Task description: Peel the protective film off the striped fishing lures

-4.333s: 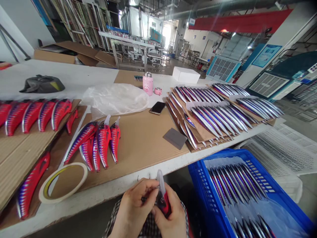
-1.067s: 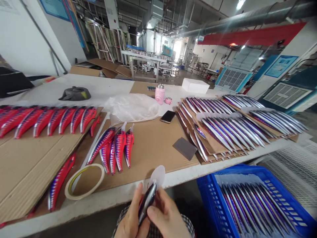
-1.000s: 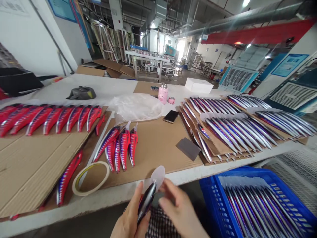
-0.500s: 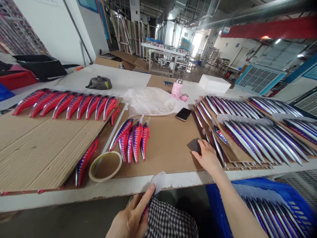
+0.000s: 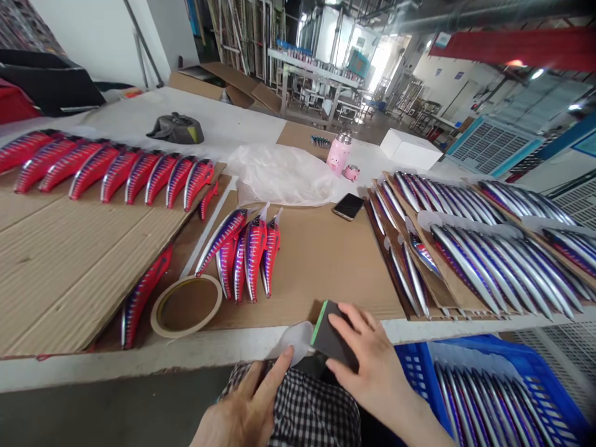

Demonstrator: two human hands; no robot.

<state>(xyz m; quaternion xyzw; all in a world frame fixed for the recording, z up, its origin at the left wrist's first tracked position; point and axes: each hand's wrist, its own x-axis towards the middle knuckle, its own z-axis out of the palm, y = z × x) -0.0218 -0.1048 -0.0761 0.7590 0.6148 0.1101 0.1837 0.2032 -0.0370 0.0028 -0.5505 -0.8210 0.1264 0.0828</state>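
Observation:
Low at the table's front edge, my left hand [image 5: 251, 397] is closed round a fishing lure whose rounded clear lip [image 5: 295, 343] sticks out past the index finger. The lure's body is hidden in the fingers. My right hand [image 5: 367, 366] grips a dark grey sanding block [image 5: 336, 338] with a green edge, between thumb and fingers. The block is right beside the lip; I cannot tell whether they touch. Beyond my hands, several red and purple striped lures [image 5: 254, 261] lie on the cardboard [image 5: 316, 261].
A tape roll [image 5: 156, 316] sits near the front edge. Rows of red lures [image 5: 135, 177] line the left cardboard. Silver lures [image 5: 479, 261] lie stacked at right, above a blue crate [image 5: 498, 347] holding more. Behind are a phone [image 5: 348, 207], plastic bag [image 5: 279, 177] and pink bottle [image 5: 339, 153].
My right hand has lifted the sanding block from the cardboard and brought it left and toward me, up to the lure's lip. My left hand stays nearly in place. The view has shifted slightly.

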